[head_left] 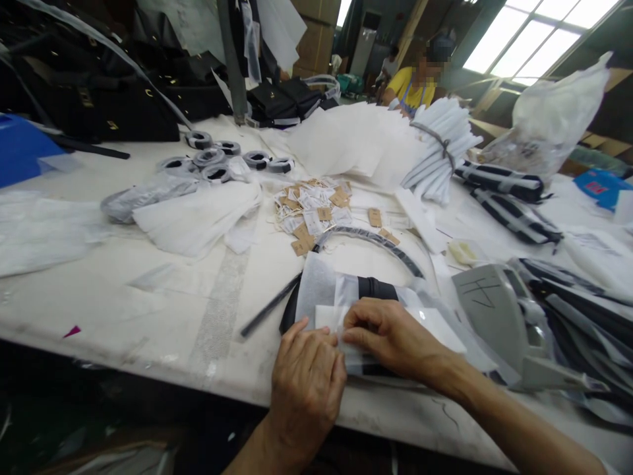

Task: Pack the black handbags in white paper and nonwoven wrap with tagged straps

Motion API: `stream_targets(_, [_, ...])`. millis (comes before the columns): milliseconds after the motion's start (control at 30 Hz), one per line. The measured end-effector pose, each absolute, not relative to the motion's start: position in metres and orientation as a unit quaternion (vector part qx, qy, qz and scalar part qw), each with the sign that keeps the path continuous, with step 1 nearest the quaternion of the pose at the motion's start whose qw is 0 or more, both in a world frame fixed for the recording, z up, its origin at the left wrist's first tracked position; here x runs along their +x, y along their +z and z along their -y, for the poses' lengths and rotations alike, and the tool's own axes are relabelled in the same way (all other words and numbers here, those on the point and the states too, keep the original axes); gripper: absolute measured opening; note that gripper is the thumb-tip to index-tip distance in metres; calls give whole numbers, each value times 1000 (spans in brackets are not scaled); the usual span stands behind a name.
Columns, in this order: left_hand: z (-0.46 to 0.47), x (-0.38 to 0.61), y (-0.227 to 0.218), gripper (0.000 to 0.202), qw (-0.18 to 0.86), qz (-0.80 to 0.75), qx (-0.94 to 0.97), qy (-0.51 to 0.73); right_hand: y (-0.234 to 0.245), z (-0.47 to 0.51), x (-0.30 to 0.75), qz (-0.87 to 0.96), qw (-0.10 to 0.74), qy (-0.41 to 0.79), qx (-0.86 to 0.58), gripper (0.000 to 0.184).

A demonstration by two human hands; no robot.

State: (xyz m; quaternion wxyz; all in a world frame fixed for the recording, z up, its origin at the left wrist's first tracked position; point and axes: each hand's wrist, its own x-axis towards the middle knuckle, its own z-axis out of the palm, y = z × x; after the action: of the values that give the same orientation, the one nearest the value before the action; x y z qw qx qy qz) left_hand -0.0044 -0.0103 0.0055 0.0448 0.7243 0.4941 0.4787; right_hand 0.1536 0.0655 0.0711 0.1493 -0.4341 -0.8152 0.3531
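A black handbag lies at the table's front edge, partly covered by white wrapping paper. Its plastic-wrapped handle arches away from me. At the bag's near left, my left hand is closed, its bent fingers gripping the paper's edge; its thumb is hidden. My right hand pinches the same paper between thumb and forefinger, close to my left fingertips. A dark strap sticks out to the left of the bag.
Tagged cards lie in a heap beyond the handle. Wrapped rolls, white sheets and bundled white tubes are farther back. A grey tape dispenser stands right. Black bags fill the back left; a person in yellow sits beyond.
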Motion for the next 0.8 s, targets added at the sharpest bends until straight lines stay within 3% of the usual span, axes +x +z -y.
stream_targets(167, [5,-3,5,14,14,-516,724,458,59,-63,151,844,150,282,-432,15])
stream_targets(433, [14,-12,14,10,-34,-459,759,461,62,-66,150,838,88,296,-449,11])
stream_targets(667, [39,-6,5,33,-51,-475,798,367,63,-67,149,832,92,305,-454,10])
stream_targets(800, [36,-6,3,34,-76,-502,800,319,64,-71,148,829,84,307,-460,7])
